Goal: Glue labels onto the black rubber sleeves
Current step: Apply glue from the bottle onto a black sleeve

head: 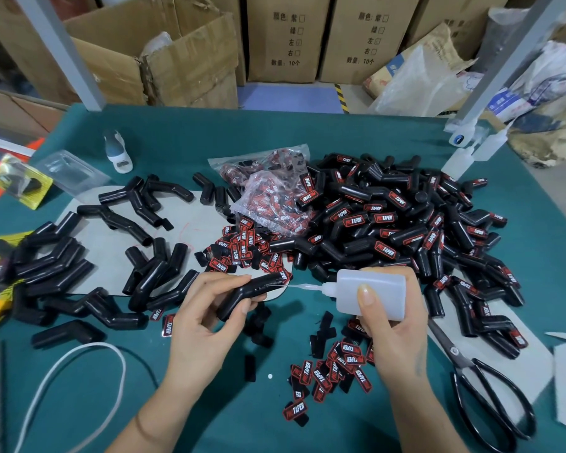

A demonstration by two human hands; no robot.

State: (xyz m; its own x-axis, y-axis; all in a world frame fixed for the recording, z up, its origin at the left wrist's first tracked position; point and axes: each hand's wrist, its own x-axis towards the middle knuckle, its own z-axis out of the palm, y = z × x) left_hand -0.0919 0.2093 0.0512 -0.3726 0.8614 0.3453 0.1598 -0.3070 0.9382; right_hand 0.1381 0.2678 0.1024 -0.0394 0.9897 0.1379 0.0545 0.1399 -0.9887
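Above the desk (pixel 406 429) front edge, a bent black rubber sleeve (pixel 247 297) is held in the left hand (pixel 203 325), fingers curled round it. Long axis runs left-right, upper end toward the glue bottle (pixel 371 294), clamped in the right hand (pixel 394 322). Nozzle tip sits just beside the sleeve. Loose labels (pixel 332 367) lie nearest the right hand.

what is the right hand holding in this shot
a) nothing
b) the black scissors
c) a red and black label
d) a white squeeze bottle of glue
d: the right hand grips the white glue bottle, its thin nozzle aimed at the black rubber sleeve held in the left hand; the scissors lie untouched on the table to the right.
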